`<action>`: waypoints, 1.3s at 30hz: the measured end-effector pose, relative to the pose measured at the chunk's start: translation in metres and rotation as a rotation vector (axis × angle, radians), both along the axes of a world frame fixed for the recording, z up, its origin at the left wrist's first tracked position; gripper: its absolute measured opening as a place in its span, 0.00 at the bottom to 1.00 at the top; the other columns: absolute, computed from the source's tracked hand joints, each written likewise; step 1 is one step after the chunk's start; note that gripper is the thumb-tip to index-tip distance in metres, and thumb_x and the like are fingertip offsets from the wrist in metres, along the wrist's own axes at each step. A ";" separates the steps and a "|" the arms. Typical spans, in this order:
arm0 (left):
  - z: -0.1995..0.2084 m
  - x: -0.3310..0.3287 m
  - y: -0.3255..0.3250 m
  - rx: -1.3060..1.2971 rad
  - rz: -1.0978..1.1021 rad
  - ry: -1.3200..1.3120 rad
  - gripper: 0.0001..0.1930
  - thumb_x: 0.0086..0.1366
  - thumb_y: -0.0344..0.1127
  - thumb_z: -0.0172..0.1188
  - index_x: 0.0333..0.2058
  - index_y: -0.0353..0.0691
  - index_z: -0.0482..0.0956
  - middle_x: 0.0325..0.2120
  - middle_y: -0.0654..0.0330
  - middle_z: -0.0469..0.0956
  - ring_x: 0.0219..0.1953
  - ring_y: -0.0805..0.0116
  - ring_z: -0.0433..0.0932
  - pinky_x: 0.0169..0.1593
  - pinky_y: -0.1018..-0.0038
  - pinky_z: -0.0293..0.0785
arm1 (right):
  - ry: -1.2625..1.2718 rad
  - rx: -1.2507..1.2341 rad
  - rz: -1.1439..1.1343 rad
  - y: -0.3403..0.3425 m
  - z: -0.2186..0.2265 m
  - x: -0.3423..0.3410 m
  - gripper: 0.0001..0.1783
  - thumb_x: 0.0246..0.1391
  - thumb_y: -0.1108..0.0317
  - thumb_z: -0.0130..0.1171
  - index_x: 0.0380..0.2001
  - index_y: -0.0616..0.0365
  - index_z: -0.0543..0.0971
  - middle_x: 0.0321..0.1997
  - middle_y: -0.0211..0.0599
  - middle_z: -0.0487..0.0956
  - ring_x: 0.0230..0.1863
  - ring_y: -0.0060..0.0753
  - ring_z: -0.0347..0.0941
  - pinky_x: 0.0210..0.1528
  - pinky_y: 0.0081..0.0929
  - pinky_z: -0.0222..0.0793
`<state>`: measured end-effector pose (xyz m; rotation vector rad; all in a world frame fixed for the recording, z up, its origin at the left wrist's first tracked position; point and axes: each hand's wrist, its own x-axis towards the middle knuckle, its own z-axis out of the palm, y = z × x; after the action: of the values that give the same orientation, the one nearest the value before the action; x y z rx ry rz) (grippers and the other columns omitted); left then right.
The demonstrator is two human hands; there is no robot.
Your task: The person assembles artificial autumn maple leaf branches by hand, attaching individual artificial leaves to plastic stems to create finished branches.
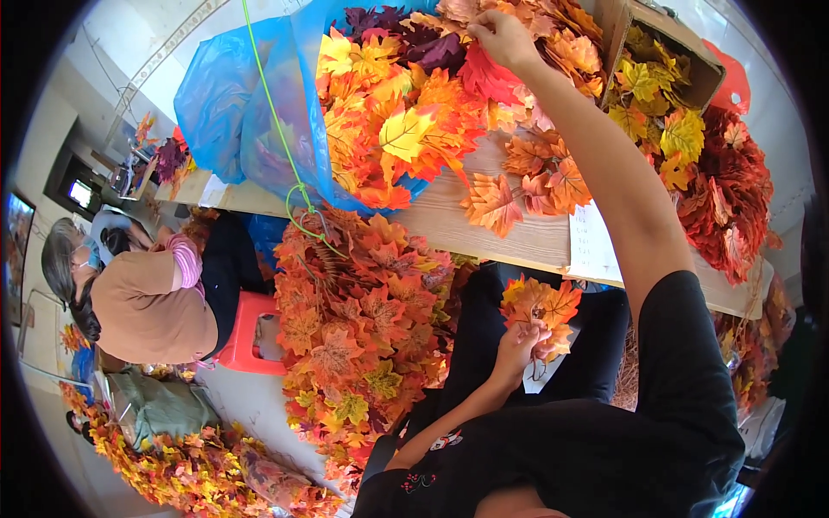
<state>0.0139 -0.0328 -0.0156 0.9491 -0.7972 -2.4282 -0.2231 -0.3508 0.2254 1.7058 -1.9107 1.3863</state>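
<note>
Whether the right hand (505, 39) gripped anything could not be told (its fingertips blended into the leaf heap (414, 129)), its arm (617, 155) stretched far forward; the left hand (518, 352) grasped an orange leaf bunch (541, 304), stems partly hidden, above the lap (600, 337).

On the bench (534, 245), a plastic bag (223, 108) of leaves (371, 129) lies left, a carton (706, 67) of leaves right — a sprig (494, 203) between them, a paper sheet (591, 242) at the near edge. Left of the lap (600, 338), a leaf heap (345, 302); beyond it, a co-worker (155, 302) on a stool (250, 309).
</note>
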 end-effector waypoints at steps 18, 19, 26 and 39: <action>-0.002 -0.014 -0.047 0.012 0.032 -0.143 0.05 0.64 0.34 0.48 0.36 0.40 0.68 0.33 0.57 0.76 0.30 0.68 0.78 0.28 0.79 0.69 | 0.440 0.672 0.095 0.366 -0.061 0.080 0.02 0.38 0.74 0.54 0.19 0.59 0.75 0.22 0.35 0.71 0.32 0.38 0.68 0.33 0.32 0.65; 0.001 -0.022 -0.043 0.019 0.002 -0.150 0.05 0.64 0.34 0.48 0.36 0.40 0.68 0.33 0.57 0.76 0.30 0.68 0.78 0.28 0.79 0.69 | 0.377 0.769 0.092 0.381 -0.073 0.083 0.04 0.34 0.77 0.52 0.18 0.58 0.75 0.24 0.35 0.72 0.34 0.36 0.69 0.34 0.31 0.66; 0.012 -0.045 -0.010 0.158 -0.165 -0.096 0.05 0.62 0.33 0.52 0.34 0.39 0.73 0.29 0.61 0.76 0.32 0.74 0.76 0.29 0.78 0.72 | -0.097 0.538 -0.062 0.417 -0.190 0.089 0.02 0.38 0.72 0.57 0.18 0.57 0.77 0.22 0.35 0.71 0.31 0.37 0.69 0.34 0.32 0.65; 0.021 -0.033 -0.014 0.092 -0.165 -0.175 0.06 0.60 0.34 0.55 0.34 0.40 0.74 0.30 0.65 0.75 0.29 0.77 0.73 0.30 0.79 0.70 | -0.872 0.432 0.088 0.416 -0.224 0.088 0.06 0.43 0.73 0.60 0.28 0.61 0.80 0.28 0.41 0.77 0.31 0.32 0.75 0.36 0.25 0.70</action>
<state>-0.0191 -0.0470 0.0058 1.1876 -0.8609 -2.5676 -0.1350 0.0652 0.0011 1.4595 -2.7721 2.1108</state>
